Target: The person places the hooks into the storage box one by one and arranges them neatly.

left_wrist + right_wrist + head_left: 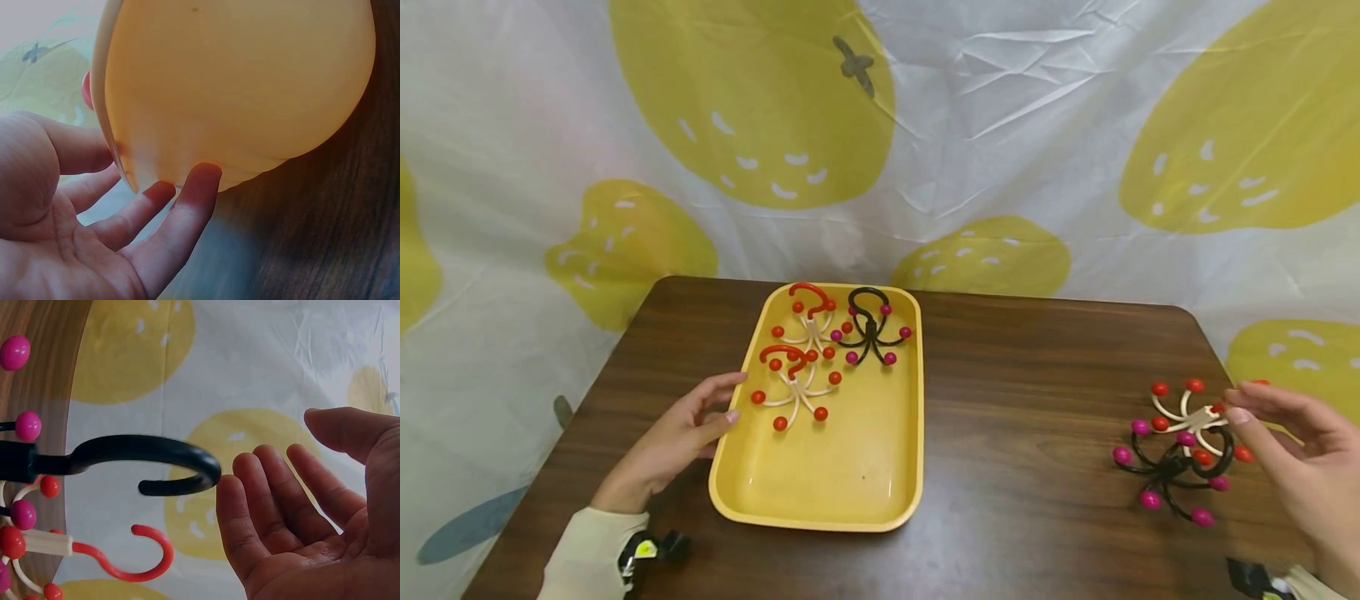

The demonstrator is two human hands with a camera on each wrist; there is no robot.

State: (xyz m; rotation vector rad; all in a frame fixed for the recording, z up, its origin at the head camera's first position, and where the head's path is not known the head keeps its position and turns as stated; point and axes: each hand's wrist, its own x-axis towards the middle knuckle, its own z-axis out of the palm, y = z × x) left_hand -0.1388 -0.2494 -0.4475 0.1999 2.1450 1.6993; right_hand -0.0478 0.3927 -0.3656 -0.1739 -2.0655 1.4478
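Observation:
At the left side of a yellow tray (820,492), my left hand (673,437) holds its edge. The thumb lies at the rim and the fingers (200,184) rest against the outer wall. My right hand (1296,454) reaches beside two claw hook hangers, fingers extended and the palm holding nothing. One is a black hanger (1172,467) with magenta balls; behind it stands a white hanger (1198,419) with red balls. In the right wrist view the black hook (150,447) ends close by the fingertips, with the red hook (165,553) a little apart.
In the tray's far half sit two white hangers with red hooks, one at the back (811,333) and one nearer (797,387), and a black hanger (871,329). Brown table (1015,417) surface lies between tray and right-hand hangers. A lemon-patterned cloth (970,150) hangs behind.

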